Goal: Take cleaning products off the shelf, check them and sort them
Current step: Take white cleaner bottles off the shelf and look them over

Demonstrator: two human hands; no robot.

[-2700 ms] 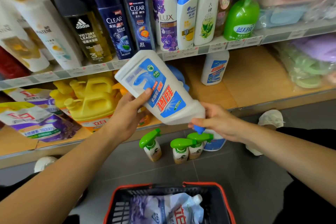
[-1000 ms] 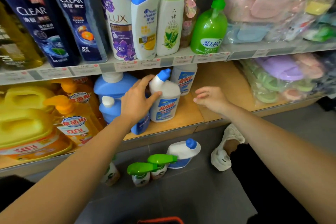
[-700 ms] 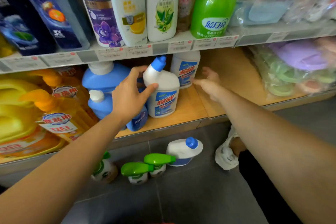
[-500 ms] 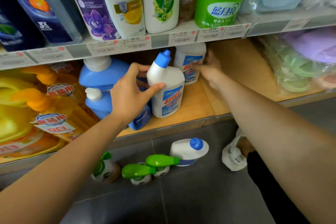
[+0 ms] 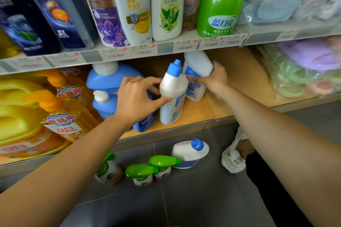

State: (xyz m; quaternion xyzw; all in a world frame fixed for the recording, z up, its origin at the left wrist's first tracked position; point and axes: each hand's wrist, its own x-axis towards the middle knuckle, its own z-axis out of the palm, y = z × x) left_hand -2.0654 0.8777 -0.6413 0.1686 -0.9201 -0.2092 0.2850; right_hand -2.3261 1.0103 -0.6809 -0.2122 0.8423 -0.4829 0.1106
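Down on the gray floor stand three green spray bottles and a white floor bottle with a blue cap, all close together. Up on the wood shelf, the left hand wraps its thumb and fingers round the front white bottle — it stands upright near the shelf edge, beside a big blue jug. Just behind, the right hand grips the back white bottle, which leans a bit. Higher up — shampoo bottles and a green pump bottle stand in a row.

White blue-capped bottle, green pump bottle, yellow jugs, grey floor
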